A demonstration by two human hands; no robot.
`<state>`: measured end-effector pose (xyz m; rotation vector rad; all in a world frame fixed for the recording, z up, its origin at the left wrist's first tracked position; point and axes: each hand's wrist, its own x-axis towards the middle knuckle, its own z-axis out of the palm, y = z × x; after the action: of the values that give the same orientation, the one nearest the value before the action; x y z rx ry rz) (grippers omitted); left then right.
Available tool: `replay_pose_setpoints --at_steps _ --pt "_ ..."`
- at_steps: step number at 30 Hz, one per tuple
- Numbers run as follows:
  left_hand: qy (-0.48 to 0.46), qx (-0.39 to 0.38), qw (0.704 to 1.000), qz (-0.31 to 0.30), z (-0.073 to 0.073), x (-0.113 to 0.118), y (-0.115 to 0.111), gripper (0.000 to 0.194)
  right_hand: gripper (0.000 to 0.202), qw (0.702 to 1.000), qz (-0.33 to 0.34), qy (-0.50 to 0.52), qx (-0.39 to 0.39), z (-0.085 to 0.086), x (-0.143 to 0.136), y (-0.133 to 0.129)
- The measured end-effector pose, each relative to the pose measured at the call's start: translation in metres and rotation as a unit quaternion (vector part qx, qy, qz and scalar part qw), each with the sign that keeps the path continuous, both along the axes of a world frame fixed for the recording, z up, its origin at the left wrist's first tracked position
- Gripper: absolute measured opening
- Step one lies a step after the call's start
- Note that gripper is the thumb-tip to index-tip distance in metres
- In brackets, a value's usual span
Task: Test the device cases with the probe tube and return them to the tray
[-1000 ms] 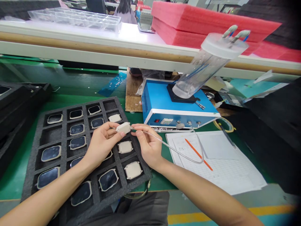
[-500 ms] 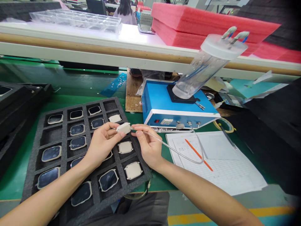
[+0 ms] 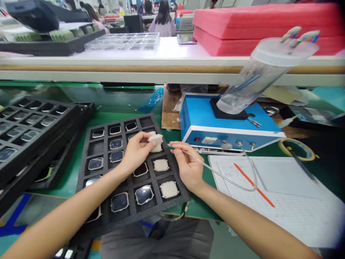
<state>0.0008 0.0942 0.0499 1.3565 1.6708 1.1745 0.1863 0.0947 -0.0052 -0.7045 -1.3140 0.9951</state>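
Over the black foam tray (image 3: 159, 212), my left hand (image 3: 138, 151) pinches a beige watch case (image 3: 155, 138) by its edge. My right hand (image 3: 187, 162) is closed around the tip end of a thin clear tube (image 3: 215, 172), just right of the case and apart from it. The tube loops back to the front of a blue machine (image 3: 231, 131). Several tray compartments hold watch cases, some with dark screens up, others with the beige side up, such as one (image 3: 169, 189) near the right edge.
More foam trays (image 3: 29, 126) are stacked at the left. Papers with an orange stick (image 3: 253, 185) and a roll of tape (image 3: 296, 149) lie at the right. A clear cylinder (image 3: 258, 75) leans above the machine. Red foam blocks (image 3: 258, 30) sit on the shelf; a person is beyond.
The view has shifted left, showing more stacked trays. The case in my left hand has separated from the tube tip in my right hand and is tilted differently.
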Motion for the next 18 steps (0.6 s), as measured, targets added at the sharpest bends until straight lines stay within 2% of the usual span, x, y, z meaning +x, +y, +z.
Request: replay_pose_setpoints --at_steps 4,7,9,10,12,14,16,17,18 --pt "0.156 0.013 0.986 0.058 0.011 -0.026 0.055 0.026 0.013 1.0 0.016 -0.001 -0.012 -0.003 -0.003 0.0" --pt "0.245 -0.016 0.967 0.061 0.022 -0.036 0.092 0.014 0.016 1.0 0.016 0.002 -0.024 -0.003 -0.004 0.001" --pt "0.289 -0.023 0.956 0.05 0.031 -0.036 0.097 0.013 0.018 0.999 0.018 0.002 -0.026 -0.003 -0.004 0.002" --pt "0.303 -0.017 0.952 0.045 0.036 -0.034 0.091 0.018 0.019 1.0 0.017 0.0 -0.024 -0.002 -0.003 0.002" --pt "0.321 0.008 0.947 0.026 0.043 -0.029 0.058 0.033 0.019 1.0 0.011 -0.001 -0.014 -0.002 -0.001 0.004" --pt "0.337 0.034 0.94 -0.023 0.043 -0.021 0.002 0.046 0.019 1.0 0.005 0.001 -0.01 -0.002 0.001 0.005" --pt "0.428 0.077 0.885 -0.165 0.032 -0.009 -0.065 0.067 0.019 1.0 0.005 -0.004 -0.011 -0.002 0.003 0.005" --pt "0.465 0.097 0.859 -0.189 0.023 -0.002 -0.096 0.079 0.019 1.0 0.008 -0.01 -0.012 -0.001 0.004 0.004" --pt "0.502 0.098 0.836 -0.197 0.013 0.004 -0.122 0.084 0.018 1.0 0.011 -0.018 -0.012 0.0 0.004 0.003"
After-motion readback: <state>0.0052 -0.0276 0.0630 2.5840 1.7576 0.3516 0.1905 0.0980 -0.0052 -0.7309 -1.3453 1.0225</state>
